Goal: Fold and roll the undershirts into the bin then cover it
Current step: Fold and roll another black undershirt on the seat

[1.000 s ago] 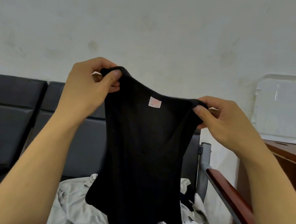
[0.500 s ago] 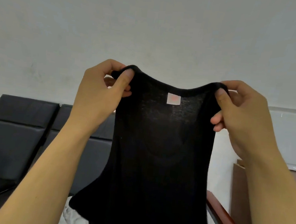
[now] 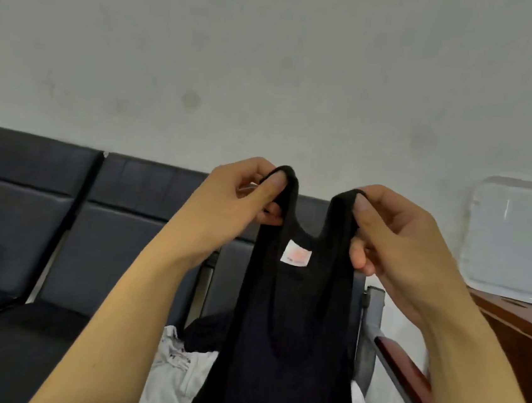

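A black undershirt (image 3: 290, 335) hangs in the air in front of me, with a small white and pink label (image 3: 297, 254) below its neckline. My left hand (image 3: 238, 205) pinches the left shoulder strap between thumb and fingers. My right hand (image 3: 394, 244) pinches the right strap the same way. The two straps are held close together. The shirt's lower part runs out of the bottom of the frame. A clear plastic bin or lid (image 3: 516, 240) leans against the wall on the right.
A row of black padded seats (image 3: 57, 238) stands against the white wall. A pile of light and dark clothes (image 3: 175, 365) lies on the seat below the shirt. A wooden armrest (image 3: 404, 373) and a brown wooden desk (image 3: 523, 333) are at the right.
My hands have come closer together, bringing the two straps side by side and narrowing the shirt. The view has tilted back down, so the seats and the clothes pile show again.
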Demonstrator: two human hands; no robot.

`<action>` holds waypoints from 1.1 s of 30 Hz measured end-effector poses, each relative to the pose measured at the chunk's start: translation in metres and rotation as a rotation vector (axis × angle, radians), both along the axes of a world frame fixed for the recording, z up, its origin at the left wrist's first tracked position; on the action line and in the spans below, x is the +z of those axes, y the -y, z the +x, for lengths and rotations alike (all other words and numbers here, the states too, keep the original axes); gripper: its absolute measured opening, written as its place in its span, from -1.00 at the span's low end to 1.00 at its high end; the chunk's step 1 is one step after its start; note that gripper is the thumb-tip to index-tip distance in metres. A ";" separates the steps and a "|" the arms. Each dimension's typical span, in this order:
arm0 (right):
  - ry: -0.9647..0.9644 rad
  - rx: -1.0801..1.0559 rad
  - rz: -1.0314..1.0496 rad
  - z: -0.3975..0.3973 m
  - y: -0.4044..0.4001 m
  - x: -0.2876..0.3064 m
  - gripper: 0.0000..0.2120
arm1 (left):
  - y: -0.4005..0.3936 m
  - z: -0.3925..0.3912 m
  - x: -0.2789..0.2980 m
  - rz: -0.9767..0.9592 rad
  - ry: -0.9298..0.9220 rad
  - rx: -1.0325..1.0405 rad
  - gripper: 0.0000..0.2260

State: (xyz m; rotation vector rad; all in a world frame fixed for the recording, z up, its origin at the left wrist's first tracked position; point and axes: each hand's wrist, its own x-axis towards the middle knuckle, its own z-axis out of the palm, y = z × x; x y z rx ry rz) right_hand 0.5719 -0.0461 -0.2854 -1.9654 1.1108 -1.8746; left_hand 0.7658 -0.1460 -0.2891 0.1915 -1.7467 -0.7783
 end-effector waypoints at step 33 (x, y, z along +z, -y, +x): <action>-0.296 -0.327 0.249 -0.064 0.051 -0.048 -0.87 | 0.064 -0.050 -0.064 0.228 0.481 -0.340 -0.52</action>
